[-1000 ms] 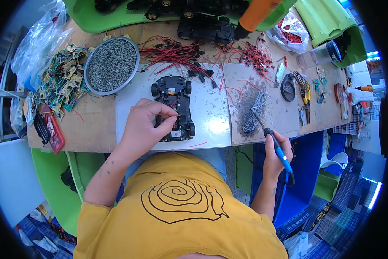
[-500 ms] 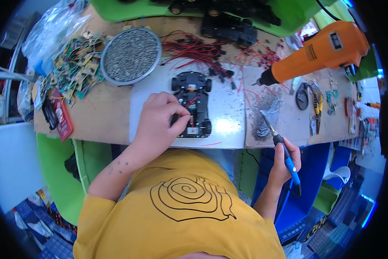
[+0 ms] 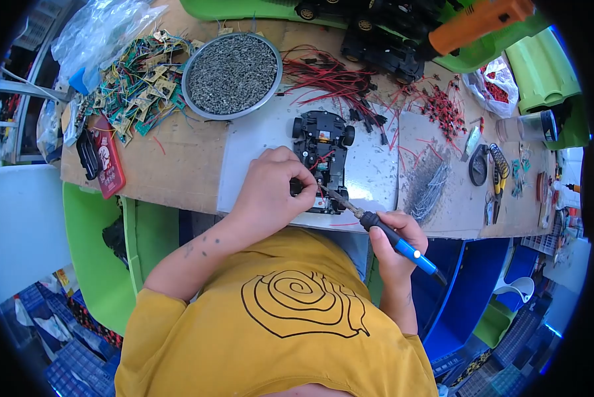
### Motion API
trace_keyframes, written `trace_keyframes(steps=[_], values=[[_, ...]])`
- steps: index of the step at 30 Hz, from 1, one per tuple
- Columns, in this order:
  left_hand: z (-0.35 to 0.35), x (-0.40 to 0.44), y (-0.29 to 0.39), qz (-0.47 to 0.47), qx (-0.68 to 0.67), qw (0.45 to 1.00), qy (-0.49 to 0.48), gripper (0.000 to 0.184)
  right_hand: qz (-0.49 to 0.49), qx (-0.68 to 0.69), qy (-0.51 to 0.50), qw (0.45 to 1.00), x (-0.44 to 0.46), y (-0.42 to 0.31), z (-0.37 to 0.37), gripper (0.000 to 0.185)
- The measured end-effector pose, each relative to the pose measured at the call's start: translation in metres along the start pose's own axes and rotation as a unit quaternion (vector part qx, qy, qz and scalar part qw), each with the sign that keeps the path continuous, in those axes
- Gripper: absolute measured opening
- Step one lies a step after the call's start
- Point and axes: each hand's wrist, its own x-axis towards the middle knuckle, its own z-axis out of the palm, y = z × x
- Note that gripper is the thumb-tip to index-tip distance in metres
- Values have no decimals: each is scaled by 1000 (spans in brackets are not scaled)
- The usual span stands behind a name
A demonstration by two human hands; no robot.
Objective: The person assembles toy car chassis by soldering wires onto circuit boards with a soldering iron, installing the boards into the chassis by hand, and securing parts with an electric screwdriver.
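"Well, surroundings?"
"Bowl [image 3: 232, 74], red wires [image 3: 329, 78] toward far edge of desk [image 3: 178, 165]."
"Chassis [image 3: 337, 159]?"
"Near front edge, partly under left hand [image 3: 277, 184]: fingertips pinched, contents unclear. Right hand [image 3: 397, 255] clamps soldering iron [image 3: 378, 223], tip at chassis."

Black car chassis [image 3: 335, 162] lies on the white board [image 3: 370, 165]; blue-and-black soldering iron [image 3: 373, 220] slants (tip over the chassis).

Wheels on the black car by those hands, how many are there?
3 show clearly: far left wheel, far right wheel and near right wheel, close to the soldering iron. Another may be hidden behind the left hand.
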Motion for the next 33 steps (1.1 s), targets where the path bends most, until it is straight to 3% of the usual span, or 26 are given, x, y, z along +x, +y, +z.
trace_keyframes(steps=[17,29,33], values=[[4,0,2,20,31,999,32,9,-12,5,14,1000,0,0,-4,19],[-3,0,-2,16,0,1000,-9,11,1,29,21,999,2,-3,-8,20],[-3,1,-11,75,-7,997,-25,12,-2,31,24,999,2,-1,-9,21]])
